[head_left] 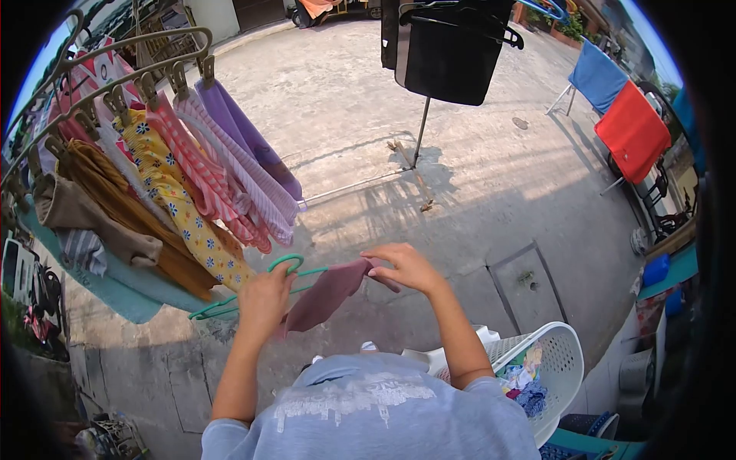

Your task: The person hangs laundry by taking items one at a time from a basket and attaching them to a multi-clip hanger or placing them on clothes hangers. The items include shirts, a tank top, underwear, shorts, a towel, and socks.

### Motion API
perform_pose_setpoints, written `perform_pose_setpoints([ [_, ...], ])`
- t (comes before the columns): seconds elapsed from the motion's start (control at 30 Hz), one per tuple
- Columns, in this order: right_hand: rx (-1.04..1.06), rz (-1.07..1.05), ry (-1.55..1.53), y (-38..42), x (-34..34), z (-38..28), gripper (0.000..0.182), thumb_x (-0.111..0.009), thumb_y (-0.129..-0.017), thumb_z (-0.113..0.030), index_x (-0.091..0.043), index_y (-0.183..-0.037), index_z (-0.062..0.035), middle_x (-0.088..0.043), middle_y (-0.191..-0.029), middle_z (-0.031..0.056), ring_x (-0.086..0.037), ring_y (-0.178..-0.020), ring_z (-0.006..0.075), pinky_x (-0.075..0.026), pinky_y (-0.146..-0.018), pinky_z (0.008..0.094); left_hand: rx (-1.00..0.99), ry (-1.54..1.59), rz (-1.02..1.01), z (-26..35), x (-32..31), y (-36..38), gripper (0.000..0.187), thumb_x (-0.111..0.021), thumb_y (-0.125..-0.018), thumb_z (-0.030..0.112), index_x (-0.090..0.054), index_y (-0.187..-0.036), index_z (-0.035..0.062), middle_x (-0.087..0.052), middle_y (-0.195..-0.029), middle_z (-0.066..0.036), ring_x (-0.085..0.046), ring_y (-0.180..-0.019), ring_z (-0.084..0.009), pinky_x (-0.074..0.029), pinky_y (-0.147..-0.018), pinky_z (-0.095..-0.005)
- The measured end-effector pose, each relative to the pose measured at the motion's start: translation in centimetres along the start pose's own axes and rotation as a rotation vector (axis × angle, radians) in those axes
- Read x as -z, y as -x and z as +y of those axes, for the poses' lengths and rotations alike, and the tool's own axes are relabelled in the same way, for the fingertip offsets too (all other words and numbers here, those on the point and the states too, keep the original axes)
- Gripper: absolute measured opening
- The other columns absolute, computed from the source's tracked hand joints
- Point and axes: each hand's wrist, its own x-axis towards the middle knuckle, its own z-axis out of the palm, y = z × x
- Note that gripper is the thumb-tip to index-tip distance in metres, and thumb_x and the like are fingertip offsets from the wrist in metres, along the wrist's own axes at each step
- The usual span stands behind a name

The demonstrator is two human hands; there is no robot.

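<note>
My left hand (pixel 262 303) is closed around a green clothes hanger (pixel 310 271), near its hook. A mauve cloth garment (pixel 330 295) hangs on the right part of the hanger, its lower end drooping beside my left wrist. My right hand (pixel 405 267) grips the garment's upper right edge, with fingers bent over the cloth. Left of my hands, a row of small clothes hangs from a clip rack (pixel 115 80); a yellow flowered garment (pixel 157 184) comes down close to my left hand.
A white laundry basket (pixel 563 368) with crumpled clothes (pixel 529 387) stands by my right elbow. Ahead, black clothing (pixel 452 54) hangs above a metal pole stand (pixel 422 134). Blue cloth (pixel 598 73) and red cloth (pixel 633 132) drape over a rack at the right.
</note>
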Motion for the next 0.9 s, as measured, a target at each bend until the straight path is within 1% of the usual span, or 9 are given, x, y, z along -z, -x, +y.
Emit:
perform_pose_setpoints([
  [0.1, 0.114, 0.281, -0.011, -0.5, -3.3, 0.9, 0.034, -0.063, -0.077, -0.024, -0.059, -0.108, -0.0089, -0.059, -0.104, 0.0088, -0.056, -0.096, 0.0279, -0.042, -0.086, 0.0360, 0.058, 0.239, -0.023, -1.0, -1.6, -0.6, 0.020, -0.052, -0.087, 0.029, -0.058, -0.093, 0.0110, -0.061, -0.066, -0.008, -0.059, -0.062, -0.0292, -0.042, -0.054, -0.0391],
  [0.2, -0.208, 0.461, -0.264, 0.0, -5.1, 1.9, 0.027, -0.063, -0.077, -0.021, -0.059, -0.100, -0.0062, -0.058, -0.095, 0.0094, -0.057, -0.091, 0.0256, -0.045, -0.079, 0.0351, 0.143, 0.501, -0.023, -1.5, -5.2, -0.7, 0.020, -0.048, -0.090, 0.027, -0.056, -0.092, 0.0093, -0.059, -0.062, -0.003, -0.056, -0.055, -0.0200, -0.040, -0.051, -0.0317],
  [0.23, -0.124, 0.513, -0.214, 0.2, -4.8, 1.6, 0.019, -0.062, -0.077, -0.019, -0.059, -0.090, -0.0052, -0.056, -0.088, 0.0085, -0.056, -0.084, 0.0254, -0.046, -0.070, 0.0335, 0.197, 0.576, -0.020, -1.7, -5.9, -0.3, 0.020, -0.048, -0.090, 0.027, -0.056, -0.092, 0.0089, -0.059, -0.062, -0.002, -0.055, -0.054, -0.0174, -0.039, -0.051, -0.0305],
  [0.3, -0.091, 0.397, 0.000, 0.7, -2.5, 0.3, 0.016, -0.061, -0.078, -0.020, -0.059, -0.089, -0.0071, -0.057, -0.087, 0.0068, -0.056, -0.084, 0.0250, -0.044, -0.070, 0.0341, 0.265, 0.704, -0.052, -2.2, -6.7, 0.1, 0.019, -0.046, -0.091, 0.025, -0.056, -0.092, 0.0083, -0.058, -0.061, 0.001, -0.051, -0.052, -0.0101, -0.039, -0.051, -0.0267],
  [0.43, 0.047, 0.114, 0.520, 0.9, 2.1, -1.6, 0.013, -0.059, -0.080, -0.021, -0.058, -0.089, -0.0111, -0.057, -0.084, 0.0041, -0.055, -0.084, 0.0234, -0.041, -0.070, 0.0341, 0.165, 0.692, -0.051, -1.2, -6.8, -0.2, 0.017, -0.049, -0.089, 0.023, -0.057, -0.093, 0.0079, -0.059, -0.062, 0.000, -0.053, -0.053, -0.0123, -0.040, -0.051, -0.0272],
  [0.6, 0.073, 0.065, 0.342, 1.4, 1.7, -1.6, 0.010, -0.055, -0.081, -0.016, -0.056, -0.089, -0.0112, -0.057, -0.080, 0.0028, -0.054, -0.082, 0.0222, -0.039, -0.070, 0.0344, -0.016, 0.556, 0.158, 0.7, -6.5, -0.4, 0.020, -0.057, -0.084, 0.015, -0.055, -0.103, 0.0121, -0.062, -0.081, -0.002, -0.057, -0.067, -0.0193, -0.044, -0.065, -0.0287],
  [0.7, 0.089, 0.147, 0.274, 2.4, 1.8, -1.7, 0.008, -0.054, -0.079, -0.013, -0.056, -0.087, -0.0107, -0.056, -0.078, 0.0023, -0.054, -0.081, 0.0219, -0.039, -0.070, 0.0343, -0.202, 0.375, 0.619, 3.5, -5.0, 1.4, 0.038, -0.063, -0.077, 0.010, -0.048, -0.111, 0.0174, -0.057, -0.103, -0.007, -0.057, -0.088, -0.0250, -0.039, -0.084, -0.0392],
  [0.8, 0.120, 0.107, 0.392, 3.2, 2.6, -3.0, 0.010, -0.055, -0.077, -0.011, -0.056, -0.087, -0.0107, -0.056, -0.078, 0.0022, -0.054, -0.080, 0.0209, -0.041, -0.068, 0.0334, -0.525, 0.479, 0.484, 0.4, -10.0, 6.4, 0.050, -0.066, -0.071, 0.007, -0.043, -0.114, 0.0202, -0.049, -0.114, -0.009, -0.051, -0.104, -0.0283, -0.028, -0.094, -0.0498],
  [0.9, 0.135, 0.098, 0.489, 3.6, 2.5, -4.7, 0.014, -0.056, -0.074, -0.010, -0.057, -0.088, -0.0105, -0.056, -0.077, 0.0023, -0.055, -0.077, 0.0199, -0.042, -0.065, 0.0324, -0.489, 0.292, 0.508, -1.9, -13.8, 9.1, 0.047, -0.068, -0.069, 0.010, -0.045, -0.108, 0.0197, -0.049, -0.115, -0.009, -0.051, -0.107, -0.0259, -0.024, -0.097, -0.0516],
])
